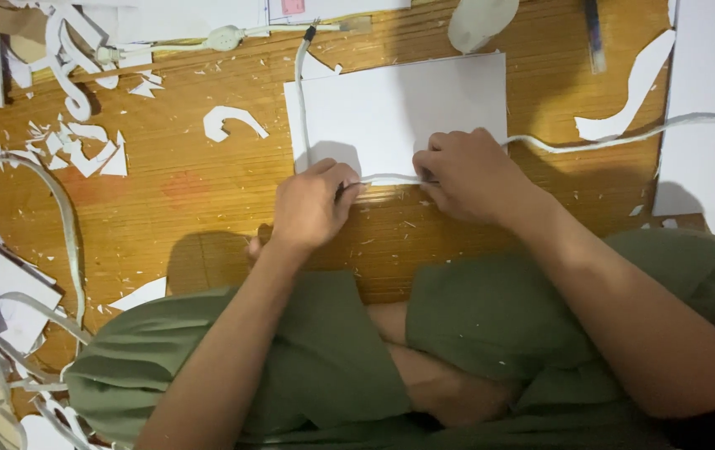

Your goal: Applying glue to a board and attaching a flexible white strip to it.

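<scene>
Wooden surface point(191, 192) strewn with white offcuts; white rectangular sheet point(399, 112) lying flat at far centre, smooth, its near edge under both hands; right hand point(470, 175) pressed closed on that edge; left hand point(312, 204) clamped on a thin dark tool point(341, 191), kind unclear

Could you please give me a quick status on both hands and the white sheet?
Left hand gripping a thin tool at the white sheet near edge. Right hand pressing sheet flat. White cable lying beside right hand.
</scene>
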